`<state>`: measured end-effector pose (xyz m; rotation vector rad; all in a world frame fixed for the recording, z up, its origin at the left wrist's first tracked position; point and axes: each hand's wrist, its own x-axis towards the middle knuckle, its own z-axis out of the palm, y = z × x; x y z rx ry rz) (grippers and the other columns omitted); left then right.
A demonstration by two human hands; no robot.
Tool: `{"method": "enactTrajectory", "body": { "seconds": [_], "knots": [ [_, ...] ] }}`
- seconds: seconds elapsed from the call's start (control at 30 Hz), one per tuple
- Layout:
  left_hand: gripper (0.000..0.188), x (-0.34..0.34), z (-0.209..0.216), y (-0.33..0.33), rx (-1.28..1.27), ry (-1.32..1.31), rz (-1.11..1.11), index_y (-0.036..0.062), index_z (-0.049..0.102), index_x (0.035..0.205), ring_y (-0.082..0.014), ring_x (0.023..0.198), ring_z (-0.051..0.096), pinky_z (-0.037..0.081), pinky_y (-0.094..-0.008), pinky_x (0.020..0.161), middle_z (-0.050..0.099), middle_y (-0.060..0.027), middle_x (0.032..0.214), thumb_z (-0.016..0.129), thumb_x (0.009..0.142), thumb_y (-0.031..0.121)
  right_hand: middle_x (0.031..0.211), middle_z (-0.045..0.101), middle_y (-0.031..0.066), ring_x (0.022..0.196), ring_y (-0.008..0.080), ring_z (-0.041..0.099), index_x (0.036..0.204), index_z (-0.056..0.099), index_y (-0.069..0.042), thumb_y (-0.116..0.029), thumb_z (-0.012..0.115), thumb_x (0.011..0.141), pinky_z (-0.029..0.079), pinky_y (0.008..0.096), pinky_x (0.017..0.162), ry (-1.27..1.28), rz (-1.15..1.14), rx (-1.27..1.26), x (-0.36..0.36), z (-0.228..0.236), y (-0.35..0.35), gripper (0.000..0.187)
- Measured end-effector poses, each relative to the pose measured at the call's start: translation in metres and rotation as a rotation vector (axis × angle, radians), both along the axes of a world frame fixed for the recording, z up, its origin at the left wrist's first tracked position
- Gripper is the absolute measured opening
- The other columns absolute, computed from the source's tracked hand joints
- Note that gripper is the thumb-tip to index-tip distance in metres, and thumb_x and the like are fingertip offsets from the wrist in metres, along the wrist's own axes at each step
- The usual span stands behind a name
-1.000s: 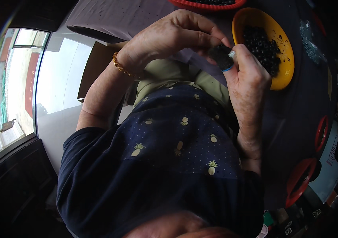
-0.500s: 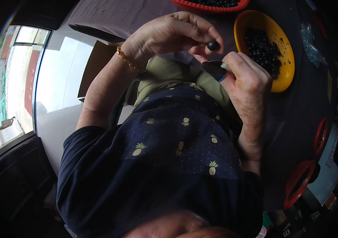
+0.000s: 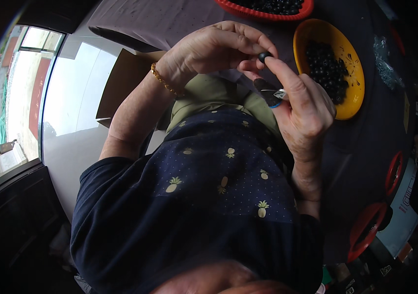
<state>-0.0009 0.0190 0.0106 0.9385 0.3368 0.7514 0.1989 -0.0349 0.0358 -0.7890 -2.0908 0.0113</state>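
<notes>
Small, round and dark, a black ball (image 3: 264, 57) is pinched in the fingertips of my left hand (image 3: 214, 48), which wears a gold bracelet. I cannot tell whether it is a bead or a fruit. The index fingertip of my right hand (image 3: 308, 105) touches the ball from the right. A dark cover (image 3: 263, 88) with a blue edge sits over that hand's thumb. Between the right thumb and the bent index finger shows a small shiny whitish piece (image 3: 280, 94), its kind unclear. To the right of both hands, a yellow bowl (image 3: 358, 100) holds several similar black balls.
At the far edge a red basket (image 3: 267, 16) holds more small black balls. Crumpled clear plastic (image 3: 385, 61) lies right of the bowl on the dark tablecloth (image 3: 351, 166). Two red-rimmed items (image 3: 368, 235) stand at the right. An open cardboard box (image 3: 120, 88) is beyond my left forearm.
My right index finger has stretched out to the ball and now touches it. The whitish piece between right thumb and finger shows more. The view has shifted slightly.
</notes>
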Motion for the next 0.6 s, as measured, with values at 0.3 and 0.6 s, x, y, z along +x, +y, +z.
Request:
{"method": "enactTrajectory", "body": {
  "seconds": [0.3, 0.6],
  "knots": [
    [0.031, 0.0021, 0.0007, -0.0004, 0.011, -0.079, 0.017, -0.0069, 0.058, 0.105, -0.0158, 0.084, 0.063, 0.051, -0.0277, 0.080, 0.064, -0.0121, 0.091, 0.054, 0.084, 0.015, 0.058, 0.049, -0.0022, 0.053, 0.0118, 0.053, 0.110, 0.064, -0.011, 0.004, 0.075, 0.049, 0.045, 0.0255, 0.048, 0.005, -0.031, 0.031, -0.0048, -0.0050, 0.0022, 0.064],
    [0.025, 0.0067, 0.0074, -0.0019, 0.097, -0.073, 0.068, -0.0038, 0.059, 0.105, -0.0078, 0.073, 0.057, 0.047, -0.0240, 0.080, 0.060, -0.0065, 0.093, 0.053, 0.089, 0.015, 0.058, 0.049, -0.0021, 0.053, 0.0127, 0.053, 0.107, 0.064, -0.010, 0.002, 0.076, 0.049, 0.045, 0.0262, 0.048, -0.040, 0.004, 0.030, -0.0008, 0.0004, 0.0026, 0.060]
  ]
}}
